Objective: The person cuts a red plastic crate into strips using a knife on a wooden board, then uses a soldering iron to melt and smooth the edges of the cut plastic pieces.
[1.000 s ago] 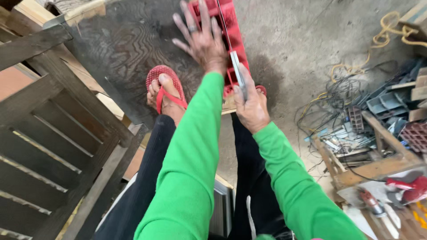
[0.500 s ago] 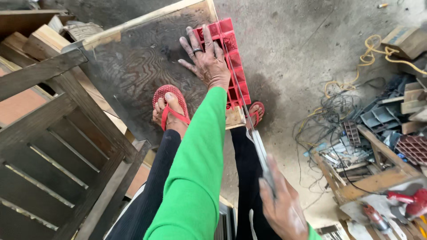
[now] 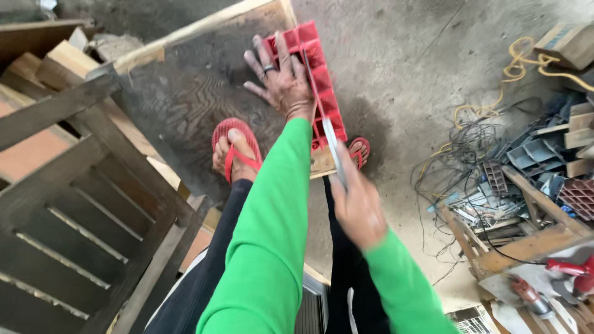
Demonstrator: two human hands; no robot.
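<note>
While the right hand [image 3: 357,207] is blurred in the lower middle of the frame, its grip is plainly closed around the near end of a long thin saw blade [image 3: 322,117], which runs up and away from it along the right edge of the other hand. The left hand [image 3: 279,77] lies flat with fingers spread apart, clamped on nothing, pressing down on a red plastic grid piece [image 3: 315,74] in the upper middle of the frame; a ring shows on one finger. That red piece is a long strip of open square cells, lying on a dark plywood board [image 3: 185,105] with a pale wooden edge, and its near end reaches down between the person's feet. Red sandals [image 3: 232,148] are on both feet, the left one standing on the board. Green sleeves cover both arms. Slatted dark wooden frames [image 3: 74,210] fill the left side. Tangled wires, grey plastic pieces and wood scraps [image 3: 507,179] lie on the concrete floor [image 3: 402,55] at the right, with a yellow rope [image 3: 526,65] in the upper right and a red power tool [image 3: 572,272] at the lower right.
</note>
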